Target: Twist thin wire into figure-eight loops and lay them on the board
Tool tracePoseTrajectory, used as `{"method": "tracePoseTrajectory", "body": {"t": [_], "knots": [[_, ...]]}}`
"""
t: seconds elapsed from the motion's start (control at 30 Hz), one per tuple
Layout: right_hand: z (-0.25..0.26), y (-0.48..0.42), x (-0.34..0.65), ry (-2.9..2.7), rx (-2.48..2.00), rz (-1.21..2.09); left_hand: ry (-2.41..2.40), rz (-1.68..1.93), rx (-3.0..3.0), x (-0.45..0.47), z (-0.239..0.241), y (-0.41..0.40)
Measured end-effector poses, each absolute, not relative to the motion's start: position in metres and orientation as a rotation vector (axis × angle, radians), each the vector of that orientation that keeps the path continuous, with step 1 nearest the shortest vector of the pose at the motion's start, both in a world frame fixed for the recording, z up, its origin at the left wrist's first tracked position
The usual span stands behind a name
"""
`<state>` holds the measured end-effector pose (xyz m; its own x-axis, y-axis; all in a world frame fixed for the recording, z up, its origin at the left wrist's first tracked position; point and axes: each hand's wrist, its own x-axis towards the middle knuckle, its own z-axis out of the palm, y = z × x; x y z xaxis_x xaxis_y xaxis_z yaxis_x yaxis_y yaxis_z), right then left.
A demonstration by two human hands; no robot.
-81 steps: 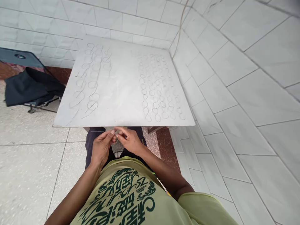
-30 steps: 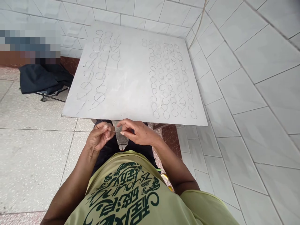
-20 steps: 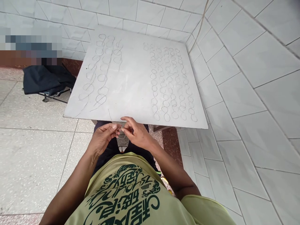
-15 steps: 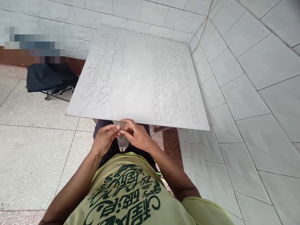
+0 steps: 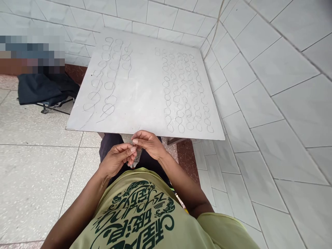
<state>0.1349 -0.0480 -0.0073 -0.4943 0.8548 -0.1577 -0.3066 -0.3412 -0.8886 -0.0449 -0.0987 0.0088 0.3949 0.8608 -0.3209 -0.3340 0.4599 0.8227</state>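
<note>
Both my hands meet just off the near edge of a white table point(image 5: 141, 100), above my lap. My left hand point(image 5: 119, 157) pinches a thin wire loop point(image 5: 127, 162), whose lower curve shows under the fingers. Close against it, my right hand point(image 5: 149, 143) has thumb and forefinger pressed together by the left fingertips, seemingly on the same wire; the fingers hide most of it. On the tabletop lie rows of thin wire figure-eights point(image 5: 181, 119) at the right, and wire loops with long loose tails point(image 5: 107, 110) at the left.
White tiled walls point(image 5: 259, 114) border the table at the back and right. Left of it, a dark cloth point(image 5: 44, 88) covers a low folding stool on the speckled floor point(image 5: 33, 180). A cable point(image 5: 215, 31) hangs in the wall corner.
My right hand has turned, its thumb now over the forefinger, and the wire loop has dropped lower and more behind my left fingers. The whole view has shifted slightly.
</note>
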Motion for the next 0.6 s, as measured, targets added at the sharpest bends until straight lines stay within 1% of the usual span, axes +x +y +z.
{"method": "tracePoseTrajectory", "body": {"t": [0.27, 0.43, 0.6], "knots": [[-0.011, -0.055, 0.129, -1.222, -0.834, 1.606, 0.896, 0.845, 0.635, -0.039, 0.013, -0.105], [-0.009, -0.054, 0.126, -1.219, -0.867, 1.568, 0.916, 0.795, 0.62, -0.04, 0.02, -0.106], [-0.008, -0.048, 0.126, -1.154, -0.838, 1.598, 0.935, 0.744, 0.592, -0.041, 0.026, -0.104]]}}
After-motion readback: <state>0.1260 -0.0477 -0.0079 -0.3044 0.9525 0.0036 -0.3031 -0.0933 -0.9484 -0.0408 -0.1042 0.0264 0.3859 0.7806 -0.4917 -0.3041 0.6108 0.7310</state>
